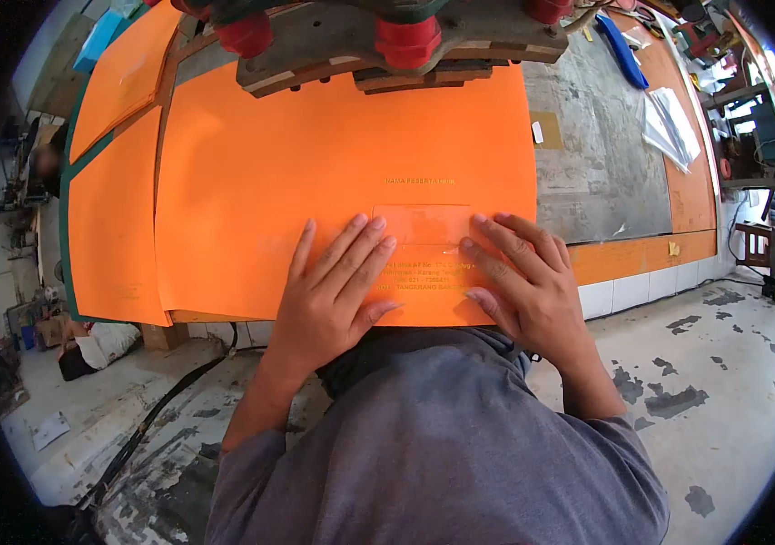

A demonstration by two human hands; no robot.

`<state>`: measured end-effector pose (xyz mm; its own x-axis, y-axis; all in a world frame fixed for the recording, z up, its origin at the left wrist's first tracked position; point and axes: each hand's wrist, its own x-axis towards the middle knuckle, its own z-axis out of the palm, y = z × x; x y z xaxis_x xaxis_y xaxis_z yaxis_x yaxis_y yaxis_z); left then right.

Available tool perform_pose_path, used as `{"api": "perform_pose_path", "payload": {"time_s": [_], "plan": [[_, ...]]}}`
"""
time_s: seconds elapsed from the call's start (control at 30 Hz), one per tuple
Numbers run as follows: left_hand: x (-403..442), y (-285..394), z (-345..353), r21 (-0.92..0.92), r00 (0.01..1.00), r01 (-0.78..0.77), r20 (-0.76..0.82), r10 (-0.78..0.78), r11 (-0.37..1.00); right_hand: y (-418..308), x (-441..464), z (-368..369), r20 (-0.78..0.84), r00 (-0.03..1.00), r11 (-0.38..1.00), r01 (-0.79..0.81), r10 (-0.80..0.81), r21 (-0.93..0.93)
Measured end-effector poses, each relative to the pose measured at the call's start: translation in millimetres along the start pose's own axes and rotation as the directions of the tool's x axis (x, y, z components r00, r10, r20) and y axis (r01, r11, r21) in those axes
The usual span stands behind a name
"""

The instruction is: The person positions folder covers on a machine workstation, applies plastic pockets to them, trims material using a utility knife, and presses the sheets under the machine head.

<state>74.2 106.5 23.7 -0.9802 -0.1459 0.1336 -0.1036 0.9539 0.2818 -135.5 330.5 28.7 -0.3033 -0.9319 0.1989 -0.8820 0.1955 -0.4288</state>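
Observation:
A large orange sheet (260, 163) with gold printed lettering lies flat under both my hands. On it, between my fingertips, is a small clear plastic rectangle (422, 224). My left hand (337, 272) rests flat with fingers apart, its fingertips at the rectangle's left edge. At the opposite edge lies my right hand (525, 272), fingers spread, partly covering the printed lines below the rectangle. Both thumbs touch the sheet near its front edge. Neither hand grips anything.
A heavy machine head with red knobs (408, 41) overhangs the sheet's far side. More orange sheets (119, 218) lie at left. On the right are a blue-handled tool (621, 52) and clear plastic sleeves (671, 129). Another person (101, 350) is low at far left.

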Motion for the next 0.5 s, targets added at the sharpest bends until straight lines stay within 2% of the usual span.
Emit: {"api": "perform_pose_path", "payload": {"time_s": [0.23, 0.37, 0.5], "plan": [[-19.4, -2.7, 0.9, 0.009, 0.999, 0.018, -0.045, -0.018, 1.0, -8.1, -8.7, -0.2, 0.064, 0.998, 1.0, 0.005, -0.004, -0.015], [-14.8, -3.8, -2.5, -0.001, 0.998, 0.062, -0.022, -0.062, 0.998, -13.1, -4.1, -1.3, 0.089, 0.996, 1.0, -0.01, 0.011, -0.013], [-3.7, -9.8, -4.5, -0.007, 0.994, 0.105, 0.013, -0.105, 0.994, -12.1, 10.0, -0.2, 0.082, 0.995, 0.995, -0.042, 0.05, -0.094]]}}
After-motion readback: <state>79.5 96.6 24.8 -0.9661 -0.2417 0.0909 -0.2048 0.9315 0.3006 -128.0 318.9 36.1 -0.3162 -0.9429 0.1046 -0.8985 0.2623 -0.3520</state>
